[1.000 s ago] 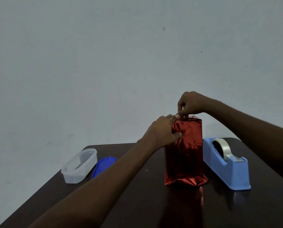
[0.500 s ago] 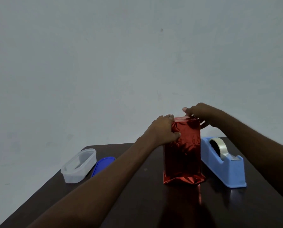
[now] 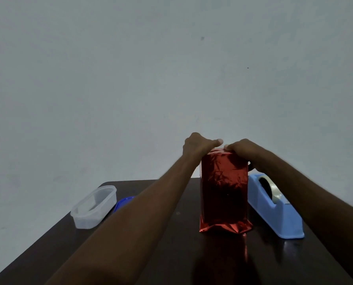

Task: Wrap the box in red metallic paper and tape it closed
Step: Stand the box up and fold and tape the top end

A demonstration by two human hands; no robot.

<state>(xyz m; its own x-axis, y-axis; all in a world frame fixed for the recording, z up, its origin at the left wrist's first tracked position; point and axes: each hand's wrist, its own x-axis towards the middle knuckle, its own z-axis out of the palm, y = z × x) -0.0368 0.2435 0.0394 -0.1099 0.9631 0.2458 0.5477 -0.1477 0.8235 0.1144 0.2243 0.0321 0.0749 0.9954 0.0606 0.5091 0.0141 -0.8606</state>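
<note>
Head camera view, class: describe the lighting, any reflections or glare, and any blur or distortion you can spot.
Head view: dim, flat light; the red wrapped box casts a red reflection on the glossy dark table; faint sheen on the blue tape dispenser; forearm edges look soft, slightly blurred; the table edges splay outward, suggesting wide-angle distortion.

No text, label, brand, number or sign can be read on anything here

wall (image 3: 130, 79): plain grey-white, small dark spot at 12 o'clock | surface (image 3: 171, 254): dark glossy wood | light: dim
</note>
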